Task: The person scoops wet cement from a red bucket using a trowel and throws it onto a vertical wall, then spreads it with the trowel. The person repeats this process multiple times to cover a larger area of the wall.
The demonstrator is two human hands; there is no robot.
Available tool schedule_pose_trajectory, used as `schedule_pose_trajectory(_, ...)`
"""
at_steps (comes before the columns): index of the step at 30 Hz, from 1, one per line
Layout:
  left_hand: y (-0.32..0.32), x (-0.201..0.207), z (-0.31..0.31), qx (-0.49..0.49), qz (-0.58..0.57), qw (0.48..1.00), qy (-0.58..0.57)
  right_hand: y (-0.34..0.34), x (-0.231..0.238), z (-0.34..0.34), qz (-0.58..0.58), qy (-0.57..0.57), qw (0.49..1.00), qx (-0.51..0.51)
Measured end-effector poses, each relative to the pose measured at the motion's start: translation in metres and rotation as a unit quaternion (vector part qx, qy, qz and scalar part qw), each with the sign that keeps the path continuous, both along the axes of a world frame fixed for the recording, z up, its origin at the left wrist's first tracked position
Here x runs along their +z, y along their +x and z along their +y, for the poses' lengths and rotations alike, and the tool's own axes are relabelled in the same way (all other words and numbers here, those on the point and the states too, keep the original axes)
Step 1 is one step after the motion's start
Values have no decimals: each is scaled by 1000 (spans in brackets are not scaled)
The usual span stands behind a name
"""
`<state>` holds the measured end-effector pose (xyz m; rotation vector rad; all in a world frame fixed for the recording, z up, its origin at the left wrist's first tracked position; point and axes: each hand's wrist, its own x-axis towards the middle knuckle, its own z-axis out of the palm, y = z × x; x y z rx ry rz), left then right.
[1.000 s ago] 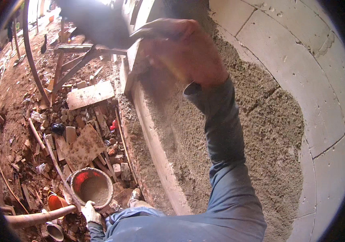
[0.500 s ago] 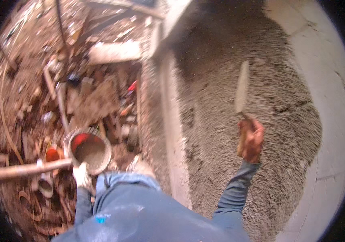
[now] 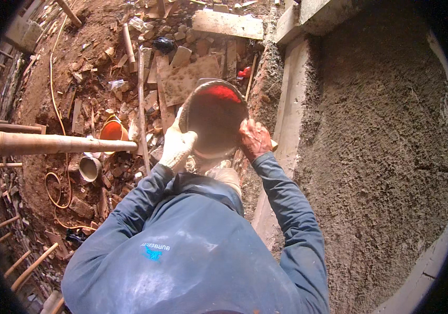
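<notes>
In front of my body is a bucket (image 3: 214, 118) with a red inner wall and dark grey mortar inside, its mouth tilted up toward me. My left hand (image 3: 178, 145), in a pale work glove, grips its left side. My bare right hand (image 3: 255, 139) is closed at the bucket's right rim. A short tan end of a trowel handle (image 3: 274, 145) pokes out beside that hand; the blade is hidden. To the right stands a wall with a broad patch of rough wet mortar (image 3: 376, 157).
A bamboo pole (image 3: 51, 143) reaches in from the left. Near its end are an orange bucket (image 3: 113, 132) and a small grey pot (image 3: 89, 168). Boards, including a pale plank (image 3: 227, 24), and rubble cover the ground. A concrete ledge (image 3: 287, 120) runs along the wall's foot.
My right hand, with the trowel, has come down from the mortared wall to the bucket. My left hand and the bucket have risen in front of me. The view has swung left.
</notes>
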<state>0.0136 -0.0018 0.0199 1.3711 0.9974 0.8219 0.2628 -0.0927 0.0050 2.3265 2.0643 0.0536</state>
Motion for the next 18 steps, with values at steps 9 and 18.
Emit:
schedule_pose_trajectory(9,-2,-9,-13,20,248,968,12,-11,-118,-58,306,-66,948,60)
schedule_pose_trajectory(18,-17,12,7,5,79,997,-24,5,-69,-74,193,138,972,-4)
